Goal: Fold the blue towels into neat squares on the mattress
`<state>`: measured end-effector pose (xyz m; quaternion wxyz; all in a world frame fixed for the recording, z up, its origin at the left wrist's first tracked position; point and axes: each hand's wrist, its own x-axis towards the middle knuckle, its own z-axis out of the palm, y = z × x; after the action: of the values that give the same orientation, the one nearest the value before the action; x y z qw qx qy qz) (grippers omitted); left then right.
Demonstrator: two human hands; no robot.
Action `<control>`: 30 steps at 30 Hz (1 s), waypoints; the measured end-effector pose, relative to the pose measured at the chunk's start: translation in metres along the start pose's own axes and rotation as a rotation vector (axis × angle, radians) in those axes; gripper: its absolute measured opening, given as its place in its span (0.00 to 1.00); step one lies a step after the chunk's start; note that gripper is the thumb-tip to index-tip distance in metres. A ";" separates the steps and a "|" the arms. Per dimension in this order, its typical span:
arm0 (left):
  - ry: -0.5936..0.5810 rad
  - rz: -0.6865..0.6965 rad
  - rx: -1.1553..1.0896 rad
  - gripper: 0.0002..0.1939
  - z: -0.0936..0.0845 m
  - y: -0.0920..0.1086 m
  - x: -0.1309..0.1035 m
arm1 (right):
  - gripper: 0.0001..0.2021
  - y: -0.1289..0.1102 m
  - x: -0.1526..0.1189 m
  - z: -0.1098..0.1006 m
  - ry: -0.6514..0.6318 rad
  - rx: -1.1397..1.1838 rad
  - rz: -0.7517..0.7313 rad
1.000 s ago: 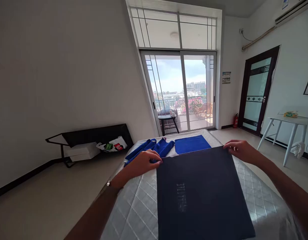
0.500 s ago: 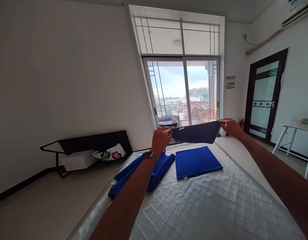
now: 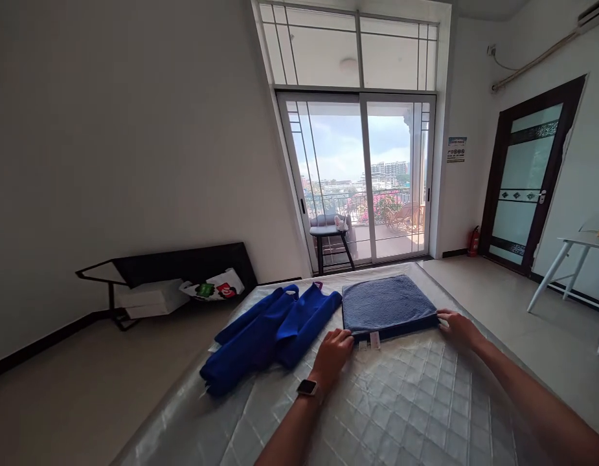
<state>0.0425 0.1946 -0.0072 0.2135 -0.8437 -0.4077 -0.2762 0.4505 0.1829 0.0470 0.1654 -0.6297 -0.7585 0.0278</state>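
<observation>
A grey-blue, towel-like cloth (image 3: 389, 303) lies flat over a folded bright blue cloth, whose edge shows only as a thin strip at the front. Two small white labels (image 3: 374, 340) stick out along the near edge. My left hand (image 3: 332, 355), wearing a watch (image 3: 307, 388) at the wrist, has its fingers closed at the near left corner of the grey-blue cloth. At the near right corner, my right hand (image 3: 459, 329) pinches the same cloth. Rumpled bright blue fabric pieces (image 3: 265, 343), one with a loop, lie to the left of my left hand.
All the cloths rest on a plastic-covered quilted mattress (image 3: 416, 395). Beyond it stand a dark stool (image 3: 332, 233) and a sliding glass door (image 3: 396, 175). A black rack (image 3: 182, 265) lies low on the left; a white table (image 3: 578, 246) and a fire extinguisher (image 3: 473, 241) are right.
Both hands have come down and nearer, lowering the grey-blue cloth from the air onto the folded blue cloth. My view has tilted slightly downward.
</observation>
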 end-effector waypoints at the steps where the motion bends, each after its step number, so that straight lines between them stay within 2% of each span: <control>1: 0.022 0.005 -0.008 0.11 -0.001 -0.001 0.002 | 0.18 0.000 0.000 -0.002 0.033 -0.012 -0.005; 4: 0.107 0.002 -0.028 0.10 -0.006 -0.003 0.005 | 0.17 -0.002 0.002 -0.009 0.126 -0.037 -0.026; 6: 0.132 -0.017 -0.048 0.10 -0.009 -0.001 0.004 | 0.15 -0.004 0.000 -0.010 0.139 -0.043 -0.040; 8: 0.083 -0.030 -0.076 0.09 -0.010 0.001 0.000 | 0.13 -0.005 -0.003 -0.008 0.092 -0.044 -0.054; 11: -0.073 -0.079 -0.113 0.10 -0.011 0.006 -0.005 | 0.11 -0.006 -0.009 -0.004 0.008 -0.032 -0.061; 14: -0.172 -0.142 -0.131 0.15 -0.013 0.009 -0.006 | 0.12 -0.007 -0.011 -0.002 -0.001 -0.057 -0.067; 19: -0.200 -0.098 -0.139 0.12 -0.018 0.010 -0.005 | 0.09 -0.013 -0.009 -0.006 -0.007 -0.178 -0.053; 25: -0.163 -0.113 -0.164 0.10 -0.021 0.012 -0.006 | 0.12 -0.029 -0.010 -0.011 -0.058 -0.321 -0.065; 30: -0.265 -0.216 -0.214 0.07 -0.028 0.020 0.000 | 0.15 -0.048 -0.016 -0.014 -0.138 -0.362 -0.003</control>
<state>0.0502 0.1668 0.0109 0.0364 -0.8419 -0.4887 -0.2259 0.4117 0.1554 0.0689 -0.0030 -0.6445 -0.7617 -0.0662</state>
